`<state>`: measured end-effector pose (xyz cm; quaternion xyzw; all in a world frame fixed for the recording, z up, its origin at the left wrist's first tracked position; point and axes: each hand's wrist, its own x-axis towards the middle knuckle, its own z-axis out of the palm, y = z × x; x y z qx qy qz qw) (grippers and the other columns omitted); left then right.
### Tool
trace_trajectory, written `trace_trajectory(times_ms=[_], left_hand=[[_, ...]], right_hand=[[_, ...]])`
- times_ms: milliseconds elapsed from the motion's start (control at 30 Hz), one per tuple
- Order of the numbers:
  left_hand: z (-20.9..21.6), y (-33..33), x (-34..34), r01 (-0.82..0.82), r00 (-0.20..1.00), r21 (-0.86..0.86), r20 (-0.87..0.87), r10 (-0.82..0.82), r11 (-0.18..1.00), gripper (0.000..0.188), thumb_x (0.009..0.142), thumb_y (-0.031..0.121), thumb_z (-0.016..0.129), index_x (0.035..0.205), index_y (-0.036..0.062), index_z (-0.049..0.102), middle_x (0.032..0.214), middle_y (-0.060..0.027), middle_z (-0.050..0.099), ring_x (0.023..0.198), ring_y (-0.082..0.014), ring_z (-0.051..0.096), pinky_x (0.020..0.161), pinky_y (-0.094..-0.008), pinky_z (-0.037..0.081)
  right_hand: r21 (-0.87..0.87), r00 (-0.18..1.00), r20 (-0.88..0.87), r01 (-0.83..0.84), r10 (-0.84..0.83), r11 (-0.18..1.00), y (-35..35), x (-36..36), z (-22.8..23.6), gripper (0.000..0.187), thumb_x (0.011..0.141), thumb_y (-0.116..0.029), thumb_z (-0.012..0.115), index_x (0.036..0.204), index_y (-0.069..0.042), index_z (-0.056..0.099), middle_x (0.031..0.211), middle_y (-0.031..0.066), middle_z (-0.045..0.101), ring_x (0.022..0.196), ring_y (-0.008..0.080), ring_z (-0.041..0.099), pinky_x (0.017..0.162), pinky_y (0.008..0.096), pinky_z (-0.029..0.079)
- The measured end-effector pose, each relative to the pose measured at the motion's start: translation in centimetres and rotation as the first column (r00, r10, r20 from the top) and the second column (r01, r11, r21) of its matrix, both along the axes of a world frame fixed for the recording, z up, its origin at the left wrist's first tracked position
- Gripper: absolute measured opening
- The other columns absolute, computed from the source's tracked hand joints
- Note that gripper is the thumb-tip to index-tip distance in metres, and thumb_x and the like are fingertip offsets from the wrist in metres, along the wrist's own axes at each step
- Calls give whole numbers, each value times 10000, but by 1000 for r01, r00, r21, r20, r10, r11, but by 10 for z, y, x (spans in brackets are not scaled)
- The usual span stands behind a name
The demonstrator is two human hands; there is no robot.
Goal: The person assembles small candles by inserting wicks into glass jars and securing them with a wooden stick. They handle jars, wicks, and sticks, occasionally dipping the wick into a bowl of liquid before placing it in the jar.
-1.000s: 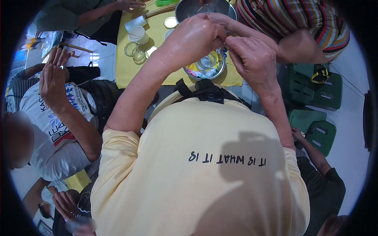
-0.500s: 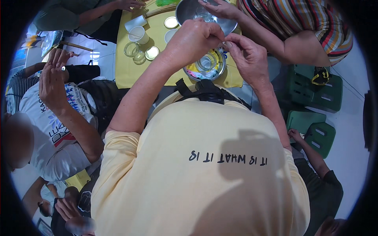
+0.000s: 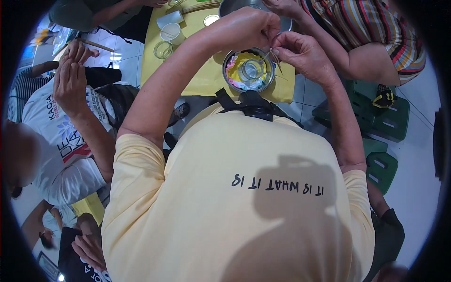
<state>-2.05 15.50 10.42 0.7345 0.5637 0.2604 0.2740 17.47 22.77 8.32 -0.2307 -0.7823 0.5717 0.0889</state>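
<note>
My left hand (image 3: pixel 258 29) and my right hand (image 3: pixel 305 54) meet over the table, fingertips pinched together on a thin strand (image 3: pixel 280 68). Its lower part hangs beside my right fingers; what it is made of is too fine to make out. Just below my hands stands a round metal bowl (image 3: pixel 224 77) lined with yellow, pink and pale blue material. A clear glass jar (image 3: pixel 252 71) sits inside that bowl. My left fingers are partly turned away, but they look closed.
The yellow-covered table (image 3: pixel 199 80) holds a white cup (image 3: pixel 172 33), a glass jar (image 3: pixel 163 50), a round lid (image 3: pixel 211 19) and thin sticks (image 3: pixel 199 6). A co-worker's hand (image 3: pixel 284 7) is by a large metal bowl (image 3: pixel 230 6). Green stools (image 3: pixel 390 113) stand at right.
My hands have shifted slightly and still pinch together. The lined bowl shows more fully, and the hanging strand is now visible. The co-worker's hand at the large bowl has moved up and right.
</note>
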Motion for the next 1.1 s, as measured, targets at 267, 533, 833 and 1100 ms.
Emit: trace_trajectory(times_ms=[267,533,833,1100], left_hand=[[1,-1,2,-26,998,-38,-62,24,999,240,729,34,748,929,36,614,813,-76,679,713,-150,636,675,-285,511],[-15,-18,7,23,993,16,119,-25,1000,193,746,76,750,931,72,698,875,-53,684,803,-175,648,749,-297,533],[-19,-27,17,105,926,512,-363,104,853,186,757,169,737,926,95,712,970,-31,679,1050,-204,597,869,-313,522],[-18,-35,20,2,958,482,-253,136,876,164,736,143,758,845,67,661,1002,-36,681,1179,-245,553,920,-360,503]], right_hand=[[246,986,-112,151,-126,957,-18,1,-16,154,866,-109,656,963,11,650,798,55,676,760,76,635,741,248,537],[138,986,-74,158,-149,978,-27,8,-14,138,877,-90,615,969,11,634,827,60,680,808,87,654,759,250,541],[-61,974,-113,188,-194,980,-27,10,-13,122,889,-74,586,978,8,600,839,42,652,800,82,640,755,233,532],[-134,960,-186,185,-209,973,-27,4,-15,92,898,-89,591,930,-2,587,797,19,621,767,72,617,735,213,514]])
